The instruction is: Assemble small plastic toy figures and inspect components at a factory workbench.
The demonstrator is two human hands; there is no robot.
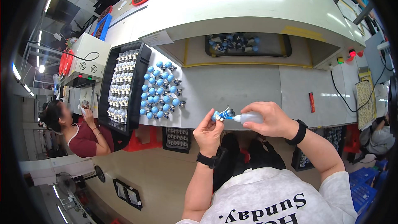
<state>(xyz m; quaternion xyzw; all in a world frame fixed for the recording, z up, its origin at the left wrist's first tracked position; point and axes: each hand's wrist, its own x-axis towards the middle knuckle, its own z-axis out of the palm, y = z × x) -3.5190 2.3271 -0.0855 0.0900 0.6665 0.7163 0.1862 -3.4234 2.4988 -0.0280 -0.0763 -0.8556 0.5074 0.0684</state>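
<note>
My left hand (208, 136) pinches a small blue and white figurine (224, 113) above the table's front edge. In my right hand (271, 119) is a white squeeze bottle (251, 118), lying sideways with its thin blue nozzle pointing left. The nozzle tip meets or nearly meets the figurine; contact is too small to tell. Left of my hands, several blue, ball-shaped pieces with dark parts (156, 91) stand in rows on a white sheet (175, 119). Beside them is a black tray (133, 115) holding rows of small white and dark figurines (122, 84).
A long white machine housing (248, 10) spans the back, with a black tray of blue pieces (238, 44) inside its opening. A red marker-like stick (311, 102) lies at right, near a black cable (338, 90). A person in dark red (89, 139) works at far left.
</note>
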